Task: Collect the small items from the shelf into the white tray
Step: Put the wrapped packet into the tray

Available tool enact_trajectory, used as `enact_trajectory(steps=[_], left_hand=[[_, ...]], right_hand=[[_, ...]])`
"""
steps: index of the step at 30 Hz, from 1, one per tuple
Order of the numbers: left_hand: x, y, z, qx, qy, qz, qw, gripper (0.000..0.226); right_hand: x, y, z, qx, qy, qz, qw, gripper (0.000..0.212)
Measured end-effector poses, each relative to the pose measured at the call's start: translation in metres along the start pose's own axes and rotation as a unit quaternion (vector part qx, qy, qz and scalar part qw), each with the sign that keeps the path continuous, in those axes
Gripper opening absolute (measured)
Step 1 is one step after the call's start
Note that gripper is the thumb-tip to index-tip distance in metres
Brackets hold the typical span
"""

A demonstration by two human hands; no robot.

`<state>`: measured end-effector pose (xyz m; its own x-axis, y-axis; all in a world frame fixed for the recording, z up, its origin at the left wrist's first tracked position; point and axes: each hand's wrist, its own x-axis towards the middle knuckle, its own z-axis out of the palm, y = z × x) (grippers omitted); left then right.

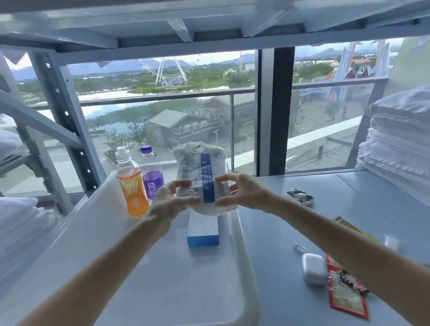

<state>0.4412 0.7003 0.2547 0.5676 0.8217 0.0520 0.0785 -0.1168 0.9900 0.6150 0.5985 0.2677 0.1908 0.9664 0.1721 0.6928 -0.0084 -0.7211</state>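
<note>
The white tray (247, 281) lies on the left half of the shelf. An orange drink bottle (132, 190) and a purple-labelled water bottle (152, 180) stand at its far end, and a blue-and-white box (203, 231) lies in its middle. My left hand (168, 201) and my right hand (240, 191) both grip a clear plastic packet with a blue stripe (200, 164), held upright over the far part of the tray, above the box.
On the shelf right of the tray lie a white earbud case (314, 268), a red card with a beaded cord (346, 296), a small dark wrapped item (300, 196) and a yellowish packet (350, 227). Folded white linen (419, 141) is stacked at the right. A shelf frame runs overhead.
</note>
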Motion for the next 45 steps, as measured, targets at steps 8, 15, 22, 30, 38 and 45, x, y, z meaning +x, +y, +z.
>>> enact_trajectory(steps=[8, 15, 22, 30, 38, 45], left_hand=[[0.022, -0.059, -0.032, 0.088, -0.075, -0.066, 0.991, 0.076], [0.051, -0.089, -0.024, 0.198, -0.167, -0.076, 0.963, 0.083], [0.065, -0.109, -0.023, 0.235, -0.168, -0.035, 0.957, 0.081], [0.074, -0.111, -0.024, 0.326, -0.167, -0.004, 0.931, 0.084], [0.073, -0.053, -0.013, 0.423, -0.139, 0.123, 0.887, 0.078], [0.03, 0.002, 0.084, 0.354, -0.167, 0.344, 0.853, 0.044]], right_hand=[[0.04, -0.018, 0.067, -0.294, -0.142, 0.01, 0.945, 0.051], [0.056, -0.017, 0.092, -0.508, -0.214, 0.078, 0.831, 0.046], [0.067, -0.007, 0.103, -0.56, -0.174, 0.094, 0.804, 0.035], [0.052, -0.021, 0.083, -0.489, -0.09, 0.054, 0.866, 0.024], [-0.027, -0.013, -0.009, -0.295, 0.037, 0.064, 0.953, 0.034], [-0.114, 0.035, -0.071, -0.297, 0.053, 0.209, 0.93, 0.038]])
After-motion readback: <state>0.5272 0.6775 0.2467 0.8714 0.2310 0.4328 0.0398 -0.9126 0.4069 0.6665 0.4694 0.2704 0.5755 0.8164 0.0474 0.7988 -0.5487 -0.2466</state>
